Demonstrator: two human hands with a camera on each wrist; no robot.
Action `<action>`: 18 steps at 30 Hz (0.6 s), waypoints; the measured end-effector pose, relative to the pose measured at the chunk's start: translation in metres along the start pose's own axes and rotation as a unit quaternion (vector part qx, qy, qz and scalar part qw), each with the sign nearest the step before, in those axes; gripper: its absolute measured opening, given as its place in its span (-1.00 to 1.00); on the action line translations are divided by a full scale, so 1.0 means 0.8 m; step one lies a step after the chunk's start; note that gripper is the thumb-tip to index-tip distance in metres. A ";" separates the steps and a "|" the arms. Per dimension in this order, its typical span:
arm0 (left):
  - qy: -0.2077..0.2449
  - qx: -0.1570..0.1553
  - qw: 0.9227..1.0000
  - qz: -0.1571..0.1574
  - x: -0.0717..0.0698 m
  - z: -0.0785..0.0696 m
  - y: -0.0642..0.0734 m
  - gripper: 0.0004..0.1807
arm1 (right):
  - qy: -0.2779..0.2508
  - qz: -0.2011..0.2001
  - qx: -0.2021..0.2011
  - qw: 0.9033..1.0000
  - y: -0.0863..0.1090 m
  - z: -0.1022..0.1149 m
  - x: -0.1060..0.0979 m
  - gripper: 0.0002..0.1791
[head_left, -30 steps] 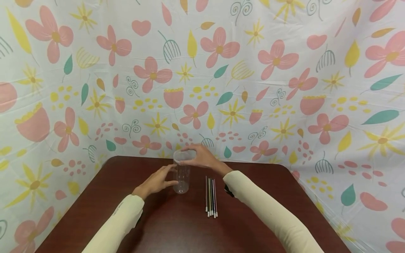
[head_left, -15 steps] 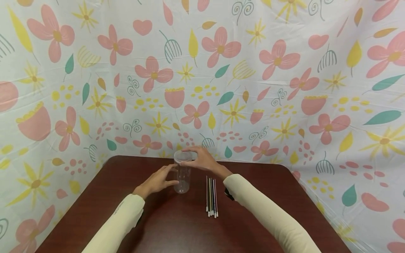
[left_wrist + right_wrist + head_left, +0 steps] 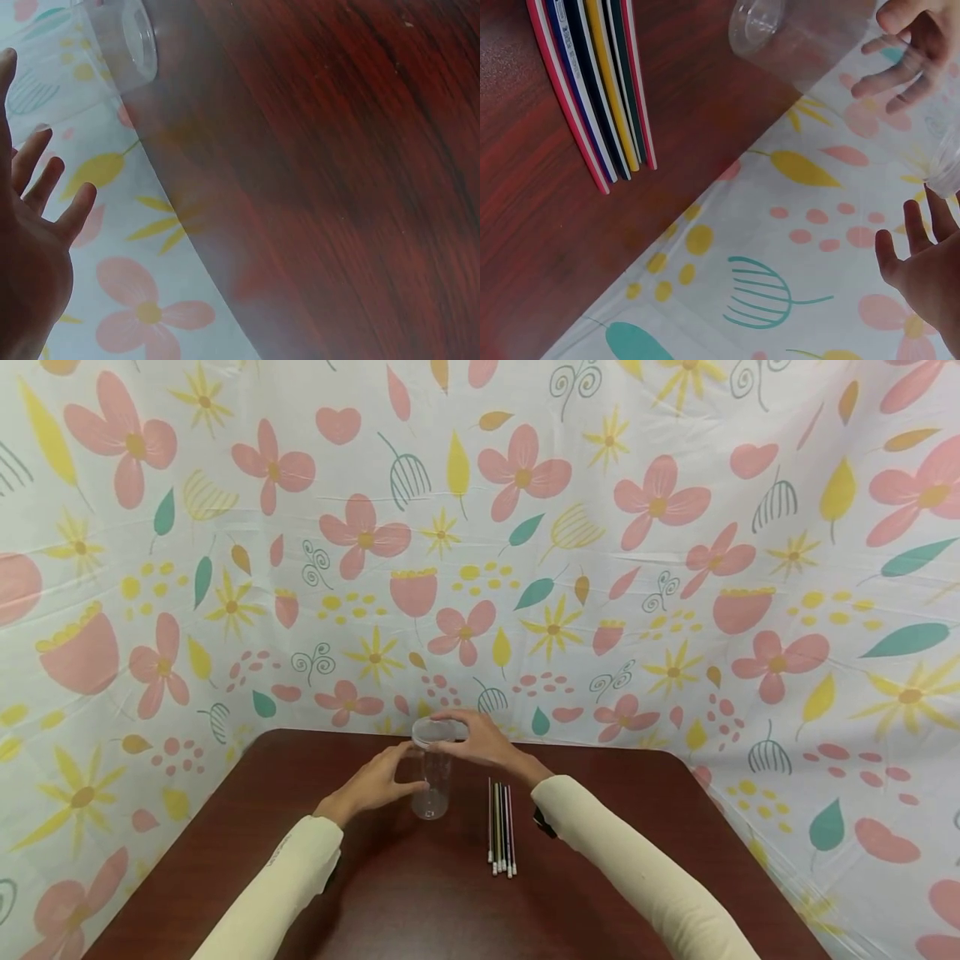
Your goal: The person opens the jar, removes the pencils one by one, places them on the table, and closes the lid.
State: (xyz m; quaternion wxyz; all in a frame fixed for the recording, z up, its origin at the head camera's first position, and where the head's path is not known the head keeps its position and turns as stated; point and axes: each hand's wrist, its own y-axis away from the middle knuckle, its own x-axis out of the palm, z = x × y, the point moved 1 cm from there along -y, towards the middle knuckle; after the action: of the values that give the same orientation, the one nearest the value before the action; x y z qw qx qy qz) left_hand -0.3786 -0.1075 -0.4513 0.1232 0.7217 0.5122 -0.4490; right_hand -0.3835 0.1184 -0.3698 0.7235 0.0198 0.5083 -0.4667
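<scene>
A tall clear plastic jar point(image 3: 436, 777) stands upright towards the back of the table. My left hand point(image 3: 372, 782) holds its side, thumb across the front and fingers at the far left; part of that hand shows through the clear wall in the right wrist view. At the top, my right hand point(image 3: 483, 740) grips the rim of the lid point(image 3: 424, 732) between thumb and fingers. To the right of the jar lie several pencils point(image 3: 500, 827) side by side, white eraser ends towards me. Their striped barrels point(image 3: 592, 90) show red, blue, black, yellow and green.
The dark red wood table point(image 3: 420, 902) has rounded back corners. A floral cloth point(image 3: 480, 568) hangs right behind it and along both sides. The pencils lie close to my right forearm point(image 3: 637, 860).
My left hand has moved in slightly, its thumb now further across the front of the jar. The right hand stays at the lid, and the pencils have not moved.
</scene>
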 end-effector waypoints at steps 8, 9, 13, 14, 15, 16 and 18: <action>0.000 0.006 1.000 0.000 0.001 -0.001 0.000 -0.24 | 0.032 -0.030 0.049 0.998 0.009 -0.001 -0.006 -0.52; 0.000 0.006 1.000 0.000 0.001 -0.001 0.000 -0.24 | 0.034 -0.038 0.051 0.997 0.011 -0.001 -0.007 -0.53; 0.001 0.006 1.000 0.000 0.001 -0.001 0.000 -0.24 | 0.042 -0.082 0.052 0.994 0.018 -0.009 -0.009 -0.69; 0.000 0.006 1.000 0.000 0.001 -0.001 0.000 -0.24 | 0.041 -0.094 0.049 0.993 0.019 -0.010 -0.009 -0.73; 0.000 0.006 1.000 0.000 0.001 -0.001 0.001 -0.24 | 0.040 -0.105 0.045 0.993 0.019 -0.011 -0.010 -0.76; -0.001 0.006 1.000 0.000 0.000 -0.001 0.001 -0.24 | 0.039 -0.112 0.040 0.992 0.019 -0.012 -0.010 -0.78; -0.002 0.005 1.000 0.002 0.000 -0.002 0.002 -0.24 | 0.038 -0.110 0.031 0.993 0.016 -0.012 -0.010 -0.74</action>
State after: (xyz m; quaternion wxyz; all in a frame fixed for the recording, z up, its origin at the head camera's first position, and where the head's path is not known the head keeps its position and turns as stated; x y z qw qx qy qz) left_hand -0.3768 -0.1070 -0.4512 0.1215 0.7224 0.5085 -0.4525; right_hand -0.3819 0.1360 -0.3741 0.6469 0.0036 0.5195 -0.5582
